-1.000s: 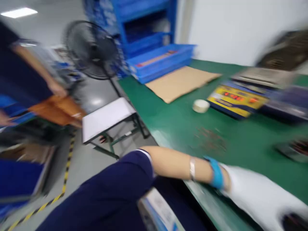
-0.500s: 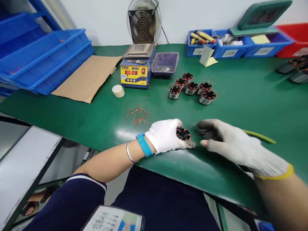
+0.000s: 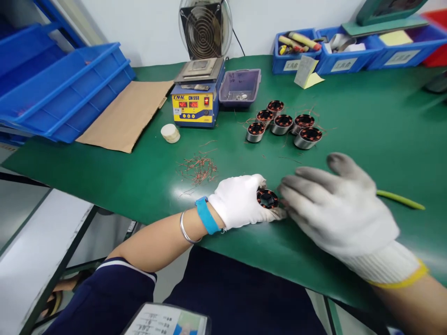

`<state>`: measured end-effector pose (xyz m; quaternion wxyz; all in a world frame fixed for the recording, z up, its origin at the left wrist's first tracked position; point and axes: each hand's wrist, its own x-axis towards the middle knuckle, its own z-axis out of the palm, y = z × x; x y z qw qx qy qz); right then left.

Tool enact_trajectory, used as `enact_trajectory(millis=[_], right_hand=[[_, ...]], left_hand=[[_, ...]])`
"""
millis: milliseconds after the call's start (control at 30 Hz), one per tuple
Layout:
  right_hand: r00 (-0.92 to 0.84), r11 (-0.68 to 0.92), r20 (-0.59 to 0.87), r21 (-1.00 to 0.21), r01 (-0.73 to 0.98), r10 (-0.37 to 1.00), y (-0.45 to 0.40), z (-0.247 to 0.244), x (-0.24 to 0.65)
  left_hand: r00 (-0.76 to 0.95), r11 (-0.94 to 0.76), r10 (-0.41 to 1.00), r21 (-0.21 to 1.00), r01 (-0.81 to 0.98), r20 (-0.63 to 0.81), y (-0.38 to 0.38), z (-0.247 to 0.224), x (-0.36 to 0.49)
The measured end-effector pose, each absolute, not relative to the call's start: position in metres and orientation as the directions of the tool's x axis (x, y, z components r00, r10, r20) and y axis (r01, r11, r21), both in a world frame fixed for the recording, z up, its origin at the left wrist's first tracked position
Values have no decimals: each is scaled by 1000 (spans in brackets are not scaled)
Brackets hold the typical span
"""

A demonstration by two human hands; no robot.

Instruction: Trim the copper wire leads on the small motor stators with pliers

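Observation:
My left hand (image 3: 240, 201), in a white glove, is wrapped round a black and copper motor stator (image 3: 267, 198) on the green table. Just right of it is my right hand (image 3: 335, 204), gloved, back upward, its thumb apart from the other fingers. Its fingertips come close to the stator; whether they touch it I cannot tell, and nothing shows in them. Behind the hands stand several metal-ringed stators (image 3: 282, 123) with loose wire ends. Copper wire scraps (image 3: 199, 168) lie in a heap to the left.
A yellow and blue device (image 3: 193, 109) stands at the back beside a purple tray (image 3: 240, 103). Blue bins (image 3: 293, 65) line the wall. Green handles (image 3: 401, 199) lie to the right, partly behind my right hand. Cardboard (image 3: 129, 116) lies at left.
My right hand has turned palm down, its thumb spread away, and its fingers have come nearer the stator. My left hand keeps its hold. The view has shifted slightly.

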<state>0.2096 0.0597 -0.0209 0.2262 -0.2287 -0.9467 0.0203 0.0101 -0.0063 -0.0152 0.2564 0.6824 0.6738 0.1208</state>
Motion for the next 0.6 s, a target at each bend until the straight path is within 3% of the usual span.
enact_trajectory(millis=[67,133,367,500,600], right_hand=[[-864,936,404,52,349,300,58,-26,204],[-884,934,381,117,338,273,71,-27,215],[-767,877,513,53,477,386,93,-19,240],[-860,872,315,156,463,400,69,-30,197],[-868,882,255,99,462,426,76,-26,202]], left_hand=[[52,46,982,494,868,-183,-7,-15,11],[26,62,984,481,875,-175,-9,-16,12],[0,93,982,482,871,-190,-11,-16,13],[78,-10,987,432,902,-140,-13,-15,14],[97,-31,982,365,930,-164,-16,-14,16]])
